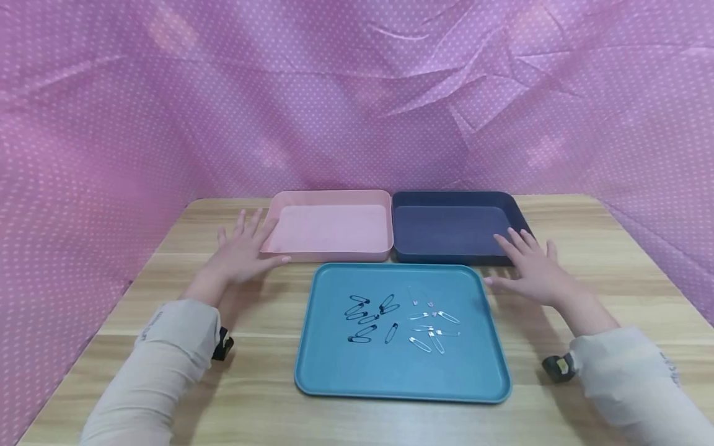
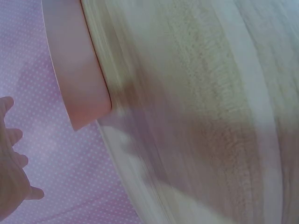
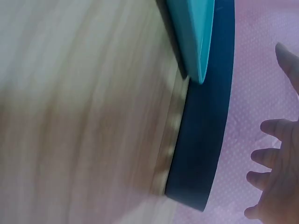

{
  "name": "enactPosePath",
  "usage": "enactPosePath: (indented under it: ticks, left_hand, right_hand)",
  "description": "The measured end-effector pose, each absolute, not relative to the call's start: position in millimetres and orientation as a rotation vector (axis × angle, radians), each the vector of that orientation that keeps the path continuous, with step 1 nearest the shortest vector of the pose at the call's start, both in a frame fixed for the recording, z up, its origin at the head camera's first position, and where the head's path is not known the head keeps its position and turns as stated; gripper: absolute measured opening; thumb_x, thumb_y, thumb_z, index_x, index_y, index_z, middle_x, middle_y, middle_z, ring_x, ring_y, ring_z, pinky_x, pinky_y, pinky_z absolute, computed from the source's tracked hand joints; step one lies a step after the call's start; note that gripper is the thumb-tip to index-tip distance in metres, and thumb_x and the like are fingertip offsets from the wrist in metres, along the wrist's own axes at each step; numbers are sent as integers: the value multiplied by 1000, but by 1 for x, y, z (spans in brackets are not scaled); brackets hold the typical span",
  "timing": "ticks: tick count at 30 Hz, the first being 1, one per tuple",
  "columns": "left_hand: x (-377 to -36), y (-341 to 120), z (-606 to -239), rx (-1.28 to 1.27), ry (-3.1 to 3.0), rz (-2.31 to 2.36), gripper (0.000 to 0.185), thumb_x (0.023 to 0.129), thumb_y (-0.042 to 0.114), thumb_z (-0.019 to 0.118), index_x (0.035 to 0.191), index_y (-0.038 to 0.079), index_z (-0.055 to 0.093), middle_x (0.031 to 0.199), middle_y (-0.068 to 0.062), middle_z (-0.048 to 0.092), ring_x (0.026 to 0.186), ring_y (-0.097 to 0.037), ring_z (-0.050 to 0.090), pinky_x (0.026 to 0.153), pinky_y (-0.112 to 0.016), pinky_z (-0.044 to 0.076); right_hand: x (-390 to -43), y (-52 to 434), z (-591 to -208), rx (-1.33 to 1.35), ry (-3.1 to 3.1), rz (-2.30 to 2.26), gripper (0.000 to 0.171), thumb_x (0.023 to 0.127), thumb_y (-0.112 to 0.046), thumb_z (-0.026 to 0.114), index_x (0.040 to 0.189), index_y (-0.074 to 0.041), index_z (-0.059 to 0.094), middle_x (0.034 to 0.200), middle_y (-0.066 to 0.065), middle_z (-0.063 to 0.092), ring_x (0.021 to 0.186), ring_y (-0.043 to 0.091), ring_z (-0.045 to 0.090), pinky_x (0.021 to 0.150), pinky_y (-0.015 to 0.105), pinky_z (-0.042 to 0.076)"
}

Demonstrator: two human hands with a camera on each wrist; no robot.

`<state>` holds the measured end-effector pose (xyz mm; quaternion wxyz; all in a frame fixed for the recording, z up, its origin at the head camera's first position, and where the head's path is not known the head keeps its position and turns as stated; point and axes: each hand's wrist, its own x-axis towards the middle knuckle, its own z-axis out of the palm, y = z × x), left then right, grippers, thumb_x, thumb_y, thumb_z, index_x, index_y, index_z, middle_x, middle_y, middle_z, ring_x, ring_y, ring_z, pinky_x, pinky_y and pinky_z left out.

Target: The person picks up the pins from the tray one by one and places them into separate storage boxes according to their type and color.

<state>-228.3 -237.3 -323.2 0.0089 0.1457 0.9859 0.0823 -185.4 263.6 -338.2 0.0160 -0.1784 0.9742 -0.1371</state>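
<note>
Pink dotted cloth [image 1: 357,93] hangs behind and to both sides of a pale wooden table [image 1: 586,272], closing it in on three sides. Nearest the person lies a teal tray [image 1: 329,371], the landmark for everything else. On its floor, toward the far half, sit two loose groups: black safety pins [image 1: 365,313] left of centre and silver safety pins [image 1: 429,328] right of centre, with two tiny pink bits just beyond the silver ones. Directly behind the teal tray, almost touching its far rim, stand a pink tray [image 1: 334,198] on the left and a dark blue tray [image 1: 452,199] on the right, side by side with their walls meeting. The left hand [image 1: 242,251] hovers over the table beyond the teal tray's far left corner, fingers spread wide and straight, holding nothing, its fingertips close to the pink tray's near left wall. The right hand [image 1: 532,266] is beyond the far right corner, likewise splayed and holding nothing, fingertips at the dark blue tray's near right corner. Bare table runs along both sides of the teal tray and in a strip before its near rim.
</note>
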Motion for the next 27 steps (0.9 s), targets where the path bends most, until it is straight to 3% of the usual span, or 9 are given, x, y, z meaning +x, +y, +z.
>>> enactPosePath:
  ticks: [15, 27]
  left_hand:
    - [-235, -244, -330, 425, 3079, 238, 83, 78, 63, 41, 140, 20, 6, 142, -11, -12, 122, -28, -24, 85, -61, -18]
    - [-240, -241, -333, 441, 3073, 236, 87, 75, 67, 38, 140, 18, 7, 142, -13, -9, 124, -34, -19, 86, -63, -15]
  right_hand:
    - [-177, 234, -343, -662, 3010, -372, 91, 73, -61, 51, 138, -7, 18, 141, 21, 8, 127, 37, -2, 91, 60, -11]
    - [-170, 225, -349, -755, 3009, -355, 91, 71, -65, 48, 136, -7, 23, 139, 21, 16, 126, 38, 7, 94, 60, -5]
